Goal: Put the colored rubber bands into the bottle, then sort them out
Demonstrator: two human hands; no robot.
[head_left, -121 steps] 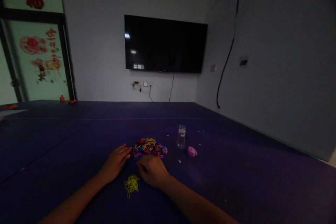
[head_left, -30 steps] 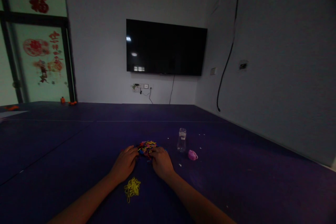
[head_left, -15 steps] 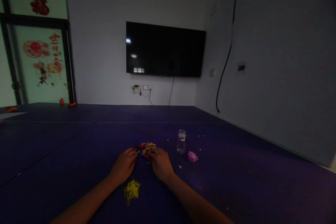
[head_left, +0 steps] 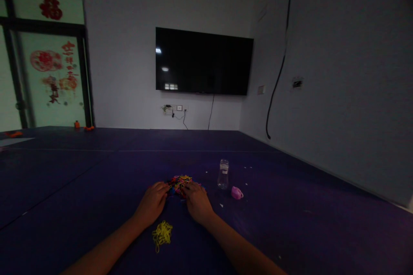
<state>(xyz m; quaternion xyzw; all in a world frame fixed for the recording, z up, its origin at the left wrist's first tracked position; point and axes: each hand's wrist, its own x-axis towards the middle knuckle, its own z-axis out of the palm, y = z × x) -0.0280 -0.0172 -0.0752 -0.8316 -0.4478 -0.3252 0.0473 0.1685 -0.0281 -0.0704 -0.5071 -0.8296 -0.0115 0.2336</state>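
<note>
A tangled heap of many-coloured rubber bands point(head_left: 181, 181) lies on the dark purple table between my two hands. My left hand point(head_left: 156, 200) rests at the heap's left edge, fingers stretched out and touching it. From the right, my right hand point(head_left: 197, 200) reaches in with its fingers drawn together on bands at the heap's near right side; its fingertips are partly hidden. Closer to me, between my forearms, is a separate small pile of yellow rubber bands point(head_left: 162, 233).
Right of the heap stands a clear bottle point(head_left: 223, 176), its mouth uncovered, with a pink cap point(head_left: 236, 193) beside it. White scraps point(head_left: 221, 205) dot the purple table point(head_left: 97, 172). Small orange objects point(head_left: 88, 128) sit at the far left edge. A television point(head_left: 203, 62) hangs on the wall.
The fingers of my right hand have shifted slightly left over the heap, and some bands there have moved. My left hand stays in place.
</note>
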